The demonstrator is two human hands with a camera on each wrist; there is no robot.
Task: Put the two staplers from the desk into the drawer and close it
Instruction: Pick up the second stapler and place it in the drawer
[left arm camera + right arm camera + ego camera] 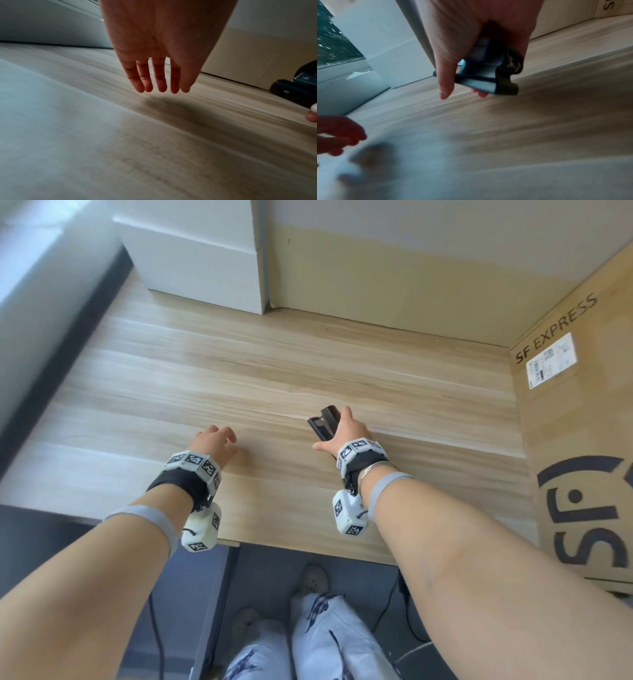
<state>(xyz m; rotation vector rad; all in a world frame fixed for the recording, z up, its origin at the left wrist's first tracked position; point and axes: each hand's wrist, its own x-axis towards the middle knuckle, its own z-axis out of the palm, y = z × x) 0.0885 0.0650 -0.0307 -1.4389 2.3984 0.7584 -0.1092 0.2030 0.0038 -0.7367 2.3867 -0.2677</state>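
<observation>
A dark stapler (323, 423) sits in my right hand (337, 431) just above the wooden desk (239, 378), right of centre. The right wrist view shows the stapler (488, 70) gripped from above, thumb on one side and fingertips showing under its base. My left hand (215, 441) hovers over the desk to the left, holding nothing. In the left wrist view its fingers (159, 81) hang straight and relaxed above the wood, and the stapler (295, 86) shows at the right edge. I see only one stapler, and the drawer is out of view.
A white box (202, 258) stands at the back left against the wall. A large SF Express cardboard box (579, 419) walls off the right side. The desk's front edge (308, 553) lies under my forearms, with my legs and cables below it.
</observation>
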